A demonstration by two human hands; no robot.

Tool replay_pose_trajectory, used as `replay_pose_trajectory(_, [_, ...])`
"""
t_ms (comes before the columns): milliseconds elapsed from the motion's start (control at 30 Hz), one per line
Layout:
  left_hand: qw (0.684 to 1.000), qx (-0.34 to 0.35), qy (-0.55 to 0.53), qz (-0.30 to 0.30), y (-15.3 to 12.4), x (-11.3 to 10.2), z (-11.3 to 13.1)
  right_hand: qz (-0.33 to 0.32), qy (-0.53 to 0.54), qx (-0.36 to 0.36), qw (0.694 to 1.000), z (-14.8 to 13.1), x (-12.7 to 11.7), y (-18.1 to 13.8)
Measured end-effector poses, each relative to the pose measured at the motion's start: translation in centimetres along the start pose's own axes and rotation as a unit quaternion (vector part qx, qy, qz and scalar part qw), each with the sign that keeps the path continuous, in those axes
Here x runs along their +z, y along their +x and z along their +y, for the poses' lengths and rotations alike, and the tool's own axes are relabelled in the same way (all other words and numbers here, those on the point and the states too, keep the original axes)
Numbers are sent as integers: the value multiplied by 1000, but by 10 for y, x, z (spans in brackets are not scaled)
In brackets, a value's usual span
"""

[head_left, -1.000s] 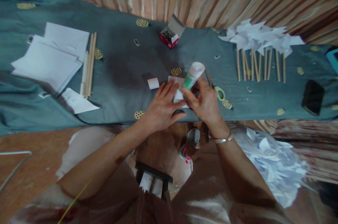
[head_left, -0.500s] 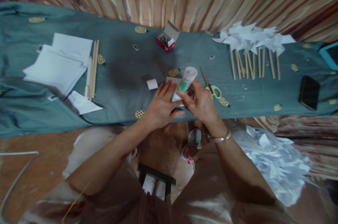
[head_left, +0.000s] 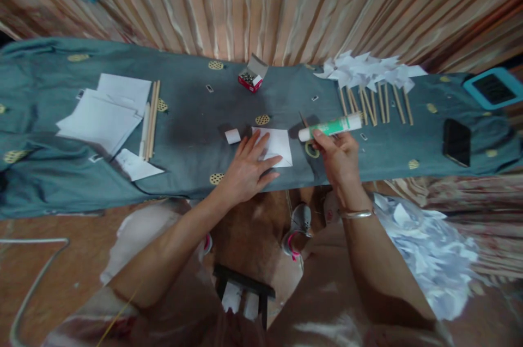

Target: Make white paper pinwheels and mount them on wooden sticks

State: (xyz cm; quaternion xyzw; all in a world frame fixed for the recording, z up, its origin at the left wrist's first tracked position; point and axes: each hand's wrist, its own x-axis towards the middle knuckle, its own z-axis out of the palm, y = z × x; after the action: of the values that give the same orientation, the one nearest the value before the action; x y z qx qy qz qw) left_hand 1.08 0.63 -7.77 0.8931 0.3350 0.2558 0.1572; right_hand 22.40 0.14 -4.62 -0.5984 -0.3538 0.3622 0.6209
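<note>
Head view: you sit at a cloth-covered tabletop [head_left: 188,110], your left hand [head_left: 248,170] spread over a small white sheet [head_left: 281,142], its fingers relaxed and grasping nothing, fingertips resting on the paper near its left side. Your right hand [head_left: 342,159] grips the glue stick [head_left: 333,127] between thumb and fingers, just to the right of that sheet. The glue stick lies nearly level in your grasp, its white end pointing toward the paper and apart from it; whether its underside meets the cloth, you cannot tell from here. A silver bracelet [head_left: 357,214] circles your right wrist.

The scissors [head_left: 312,151] lie beside your right hand, partly hidden behind the glue stick, with a pale green handle showing below it. A white cap [head_left: 232,136] sits just left of your left hand. Beyond, toward the curtain [head_left: 245,9], an open red box [head_left: 250,81] holds small metal pieces, too small to make out singly.

To your left, loose paper [head_left: 98,118] overlaps in a pile beside wooden sticks [head_left: 153,121]. To your right, paper pinwheels [head_left: 370,72] on sticks lie in a row, with a black phone [head_left: 456,142] and a blue-framed device [head_left: 469,86] farther along.
</note>
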Motion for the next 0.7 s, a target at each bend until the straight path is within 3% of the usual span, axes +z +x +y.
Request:
replay_pose_trajectory(167, [998,15,-6,58,-3,-20,-8,-2,162,131,978,-10,-5,-6])
replay_pose_trajectory(300, [987,-82,43,128,-3,-35,-28,-21,236,184,954,-14,-6,-8])
replay_pose_trajectory(400, [980,-154,59,110,-3,-39,-42,-42,243,191,950,-14,-2,-9])
replay_pose_trajectory(533, [977,-194,41,72,-2,-39,-48,-69,220,200,952,-15,7,-13])
replay_pose_trajectory(700, [963,-219,-115,108,2,-35,-38,-77,209,207,952,-15,18,-18])
